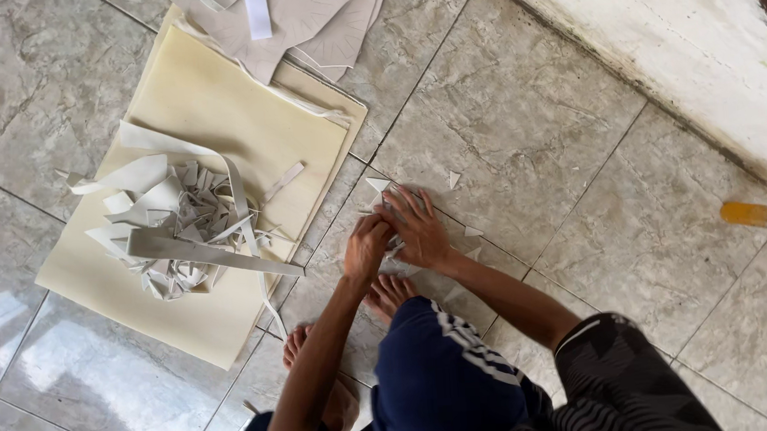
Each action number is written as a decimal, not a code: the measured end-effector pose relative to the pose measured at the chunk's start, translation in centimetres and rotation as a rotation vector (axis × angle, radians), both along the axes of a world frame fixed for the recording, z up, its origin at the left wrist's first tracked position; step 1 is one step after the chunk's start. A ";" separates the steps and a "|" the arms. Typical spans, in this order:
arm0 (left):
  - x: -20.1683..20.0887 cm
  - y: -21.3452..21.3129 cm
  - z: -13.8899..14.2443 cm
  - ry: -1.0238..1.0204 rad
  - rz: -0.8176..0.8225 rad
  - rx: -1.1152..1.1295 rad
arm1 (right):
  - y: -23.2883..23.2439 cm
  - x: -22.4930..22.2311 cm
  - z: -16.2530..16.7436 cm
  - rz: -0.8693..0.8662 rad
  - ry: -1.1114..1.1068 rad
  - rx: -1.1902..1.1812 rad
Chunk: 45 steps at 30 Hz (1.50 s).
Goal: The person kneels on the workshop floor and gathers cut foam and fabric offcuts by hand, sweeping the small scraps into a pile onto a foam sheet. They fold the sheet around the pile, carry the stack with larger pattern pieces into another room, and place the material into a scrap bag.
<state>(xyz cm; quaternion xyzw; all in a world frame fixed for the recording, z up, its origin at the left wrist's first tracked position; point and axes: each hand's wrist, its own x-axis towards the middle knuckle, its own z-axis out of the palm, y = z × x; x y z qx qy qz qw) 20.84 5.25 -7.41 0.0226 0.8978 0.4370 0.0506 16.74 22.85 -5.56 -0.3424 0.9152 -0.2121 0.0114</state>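
Two hands meet on the grey marbled floor, just in front of the person's two bare feet. The left hand is curled, fingers pinched on small pale offcuts that lie under both hands; the right hand is spread flat, fingers splayed, pressing down on the same little cluster. How many pieces are under the palms cannot be counted, since the hands cover most of them. About five loose triangular scraps lie on the tile round the hands, some too small to make out.

Toward the left edge of the floor lies one large cream sheet, with a second of the same colour showing beneath it along its right edge. On it sits one heap of grey-white trimmings: a few long strips and many short bits, too tangled to count. At the top edge, a stack of grey cut panels overlaps the sheet's far corner; at least three, cut off by the frame, with one small white rectangle on top.

At the right edge, beside the whitewashed wall base, an orange-ended handle lies on the floor, the rest of it blurred.
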 end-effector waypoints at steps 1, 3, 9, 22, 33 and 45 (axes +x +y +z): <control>-0.8 -0.1 0.4 0.009 -0.125 -0.037 | -0.6 0.0 -0.5 -0.050 0.014 -0.028; -2.1 -1.1 1.0 0.014 -0.403 -0.122 | -1.2 -0.5 -1.2 -0.065 -0.032 0.017; -2.6 -10.9 6.8 0.089 -0.689 -0.344 | -2.8 -3.2 -1.4 -0.089 0.086 -0.160; 18.8 -24.4 5.6 -0.495 -0.119 -0.548 | -27.1 -10.8 5.8 -0.231 -0.670 -0.660; 18.2 -23.7 3.2 -0.287 0.324 -0.400 | -14.6 -12.1 5.7 0.033 -0.193 -0.122; 6.4 -28.7 17.9 -0.273 -0.183 -0.768 | 1.3 9.9 1.0 -0.278 0.037 0.039</control>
